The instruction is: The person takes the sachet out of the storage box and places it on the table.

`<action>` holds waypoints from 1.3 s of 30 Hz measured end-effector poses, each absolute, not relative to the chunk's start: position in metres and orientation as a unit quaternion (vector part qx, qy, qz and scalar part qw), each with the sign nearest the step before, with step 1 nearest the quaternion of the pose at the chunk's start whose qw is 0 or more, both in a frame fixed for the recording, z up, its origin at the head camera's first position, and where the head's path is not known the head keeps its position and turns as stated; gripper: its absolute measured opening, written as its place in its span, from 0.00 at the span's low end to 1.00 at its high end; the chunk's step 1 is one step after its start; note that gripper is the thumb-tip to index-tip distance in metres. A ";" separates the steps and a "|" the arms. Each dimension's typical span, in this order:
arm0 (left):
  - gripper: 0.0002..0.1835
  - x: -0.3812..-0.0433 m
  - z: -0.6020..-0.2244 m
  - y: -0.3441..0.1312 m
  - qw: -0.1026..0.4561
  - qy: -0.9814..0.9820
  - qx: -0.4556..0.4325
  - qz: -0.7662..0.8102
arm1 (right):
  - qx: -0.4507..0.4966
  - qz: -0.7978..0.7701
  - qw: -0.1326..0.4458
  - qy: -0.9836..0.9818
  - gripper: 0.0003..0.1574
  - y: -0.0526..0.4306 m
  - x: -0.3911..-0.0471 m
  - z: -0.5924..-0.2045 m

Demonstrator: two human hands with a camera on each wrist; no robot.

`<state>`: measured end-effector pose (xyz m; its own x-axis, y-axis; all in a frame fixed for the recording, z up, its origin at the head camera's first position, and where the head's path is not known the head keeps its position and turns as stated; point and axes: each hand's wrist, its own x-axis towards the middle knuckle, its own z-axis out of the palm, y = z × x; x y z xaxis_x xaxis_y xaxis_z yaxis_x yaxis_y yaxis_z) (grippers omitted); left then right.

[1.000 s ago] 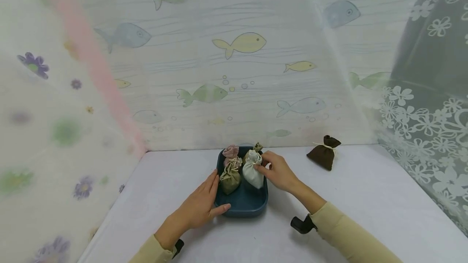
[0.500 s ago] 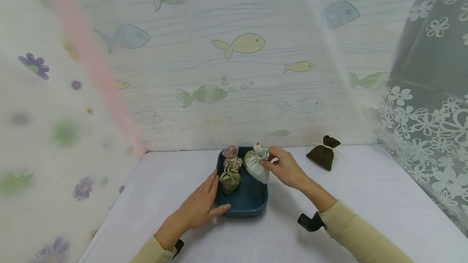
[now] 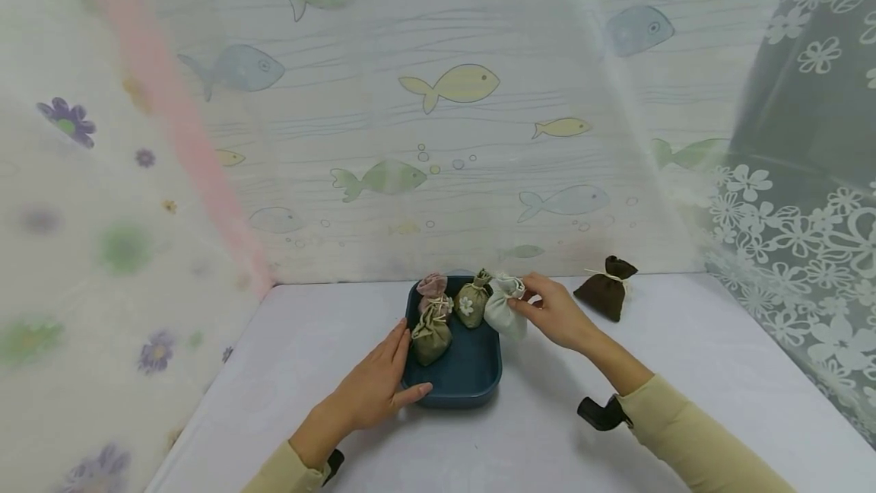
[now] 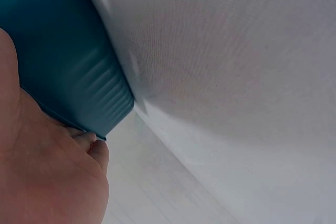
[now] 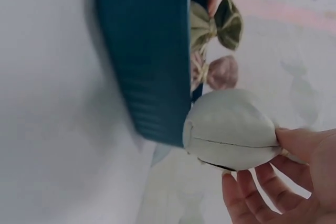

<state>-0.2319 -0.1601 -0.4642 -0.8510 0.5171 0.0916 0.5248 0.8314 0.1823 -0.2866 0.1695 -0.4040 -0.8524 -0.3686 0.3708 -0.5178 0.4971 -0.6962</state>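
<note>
Pinched at its tied neck by my right hand [image 3: 563, 318], a white drawstring pouch [image 3: 503, 312] hangs over the right rim of the dark blue dish [image 3: 460, 385]. The right wrist view shows the bottom of the pouch, with thumb and fingers at its gathered end. My left hand [image 3: 369, 388] rests with straight fingers along the dish's left side, its thumb at the front rim. Inside the dish sit a pink pouch [image 3: 434, 289], an olive pouch [image 3: 432, 344] in front of it, and a green pouch [image 3: 471, 307] with a white flower at the back right.
A dark brown pouch [image 3: 605, 291] with a pale tie lies on the white table [image 3: 308, 326] at the back right. Fish-printed curtain [image 3: 438, 135] hangs behind the table, flowered fabric [image 3: 123, 265] at the left. Dark wrist mounts [image 3: 602, 413] stick out below the sleeves.
My right hand has lifted the white pouch and carried it rightward, from inside the dish to over its right rim, uncovering the green pouch. My left hand has stayed in place.
</note>
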 end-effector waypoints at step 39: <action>0.52 -0.231 -0.466 -0.160 0.006 -0.960 -0.260 -0.107 | 0.133 0.398 0.086 -0.903 0.16 0.244 -0.327 -0.440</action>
